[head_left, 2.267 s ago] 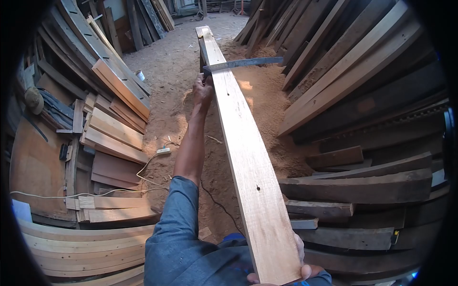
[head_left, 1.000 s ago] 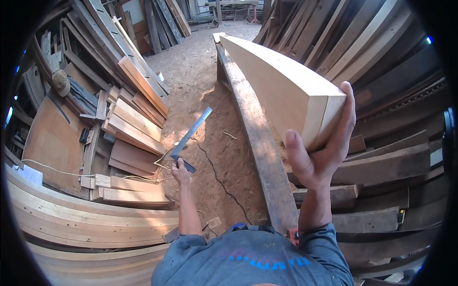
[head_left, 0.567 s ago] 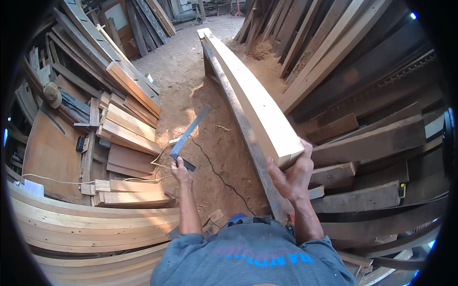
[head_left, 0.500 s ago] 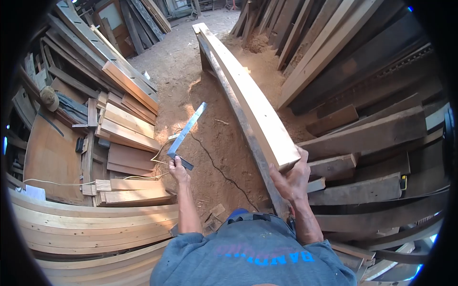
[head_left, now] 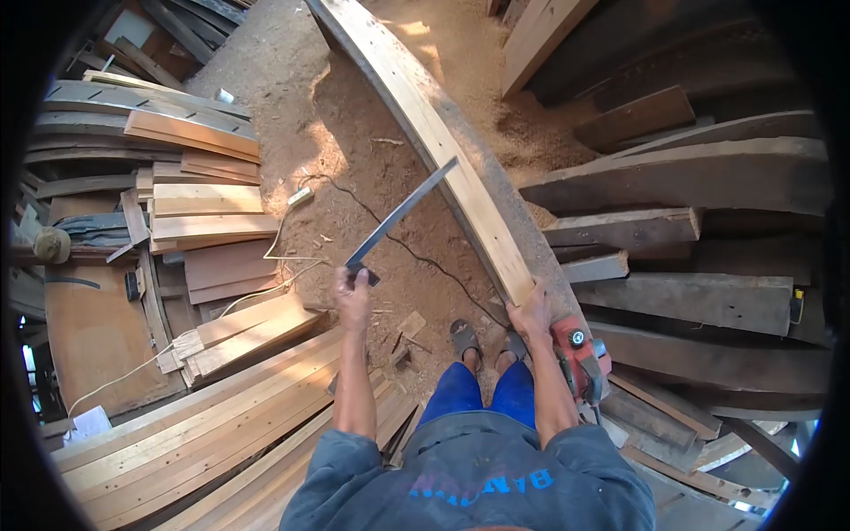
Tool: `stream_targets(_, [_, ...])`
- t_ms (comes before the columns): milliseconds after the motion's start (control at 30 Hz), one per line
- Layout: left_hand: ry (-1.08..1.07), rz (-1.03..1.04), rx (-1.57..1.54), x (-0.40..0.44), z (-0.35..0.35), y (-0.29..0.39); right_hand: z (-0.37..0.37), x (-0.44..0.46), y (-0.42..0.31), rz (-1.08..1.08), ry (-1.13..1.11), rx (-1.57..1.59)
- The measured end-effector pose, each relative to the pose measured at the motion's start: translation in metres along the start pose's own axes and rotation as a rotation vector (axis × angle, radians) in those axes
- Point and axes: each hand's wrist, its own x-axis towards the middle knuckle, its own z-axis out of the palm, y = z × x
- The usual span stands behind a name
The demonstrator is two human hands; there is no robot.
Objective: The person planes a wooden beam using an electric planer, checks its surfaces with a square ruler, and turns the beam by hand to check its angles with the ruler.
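My left hand (head_left: 352,299) is closed round the dark stock of a try square (head_left: 400,218). The square's metal blade slants up and right, its tip overlapping the edge of a long pale wooden beam (head_left: 431,142); whether it touches I cannot tell. The beam lies lengthwise on a narrow, dusty bench (head_left: 509,190). Around the beam's near end my right hand (head_left: 531,316) is closed, some of its fingers hidden. Just right of that hand and wrist sits a red electric planer (head_left: 580,358).
A dark cable (head_left: 416,257) and a power strip (head_left: 301,196) lie on the sawdust-covered floor. Stacked pale boards (head_left: 212,434) fill the left side. Dark heavy timbers (head_left: 691,301) line the right. My feet stand beside the bench's near end.
My right hand has lowered the beam's near end onto the bench. The square has swung right, its tip now over the beam's edge. My view has tilted down, bringing the planer into sight.
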Motion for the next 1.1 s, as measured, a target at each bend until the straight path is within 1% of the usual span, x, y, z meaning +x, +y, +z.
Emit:
stream_targets(67, [-0.051,0.001,-0.033,0.004,0.049,-0.018,0.022,0.009,0.016,0.037,-0.015,0.011])
stream_targets(100, [-0.075,-0.003,-0.001,0.009,0.071,-0.024,0.025,0.013,0.016,0.02,-0.051,0.003])
stream_targets(167, [-0.126,0.001,0.046,0.015,0.116,-0.035,0.008,0.014,0.012,-0.009,-0.11,-0.021])
stream_targets(267, [-0.154,0.041,0.088,0.029,0.171,-0.044,-0.024,0.011,0.003,-0.02,-0.271,-0.115])
stream_targets(367, [-0.14,0.082,0.109,0.046,0.214,-0.049,-0.062,-0.007,0.048,-0.346,-0.117,-0.057])
stream_targets(433, [-0.115,0.111,0.136,0.054,0.231,-0.055,-0.113,-0.027,0.067,-0.221,-0.03,0.008])
stream_targets(500, [-0.059,0.206,0.178,0.059,0.239,-0.066,-0.153,-0.05,0.102,-0.088,-0.06,-0.128])
stream_targets(567, [-0.016,0.268,0.2,0.06,0.245,-0.071,-0.173,-0.075,0.141,0.014,-0.157,-0.13])
stream_targets(600, [-0.001,0.284,0.203,0.06,0.247,-0.071,-0.175,-0.086,0.163,0.041,-0.218,-0.06])
stream_targets(667, [0.006,0.288,0.217,0.057,0.247,-0.069,-0.156,-0.105,0.209,0.102,-0.342,0.084])
stream_targets(767, [-0.012,0.276,0.227,0.057,0.248,-0.061,-0.112,-0.117,0.244,0.236,-0.287,0.208])
stream_targets(800, [-0.025,0.283,0.228,0.057,0.247,-0.058,-0.105,-0.112,0.242,0.143,-0.198,0.162])
stream_targets(833, [-0.042,0.291,0.227,0.057,0.246,-0.056,-0.105,-0.113,0.241,0.203,-0.236,0.254])
stream_targets(900, [-0.078,0.209,0.233,0.055,0.244,-0.043,-0.111,-0.11,0.226,0.319,-0.305,0.432])
stream_targets(1000, [-0.082,0.045,0.281,0.048,0.229,-0.029,-0.132,-0.106,0.182,0.256,-0.294,0.413])
stream_targets(1033, [-0.081,-0.014,0.3,0.046,0.224,-0.025,-0.14,-0.108,0.164,0.262,-0.282,0.466])
stream_targets(1100, [0.026,-0.052,0.102,0.034,0.203,-0.045,-0.155,-0.11,0.121,0.267,-0.252,0.569])
